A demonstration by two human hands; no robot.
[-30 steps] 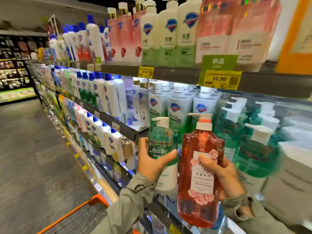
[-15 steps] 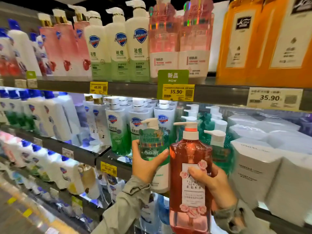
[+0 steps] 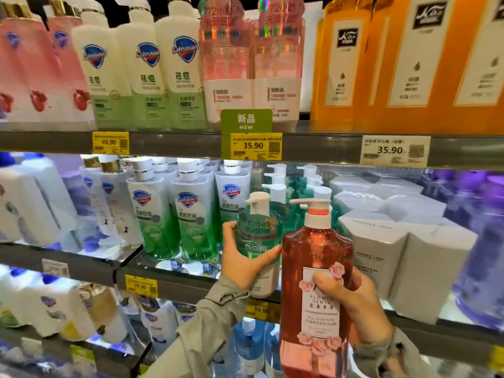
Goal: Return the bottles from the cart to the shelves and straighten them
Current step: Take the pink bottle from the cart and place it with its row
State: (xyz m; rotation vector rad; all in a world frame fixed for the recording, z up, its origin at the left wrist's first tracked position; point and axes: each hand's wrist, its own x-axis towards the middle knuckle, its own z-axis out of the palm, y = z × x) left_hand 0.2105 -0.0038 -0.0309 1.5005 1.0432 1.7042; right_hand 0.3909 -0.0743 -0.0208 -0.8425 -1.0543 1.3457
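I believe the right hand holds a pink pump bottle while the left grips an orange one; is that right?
Not quite: the head view shows the left hand gripping a green bottle, not an orange one. The right hand does hold the pink bottle.

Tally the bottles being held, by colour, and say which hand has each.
Green bottle: 1, gripped by the left hand
Pink bottle: 1, gripped by the right hand
Total: 2
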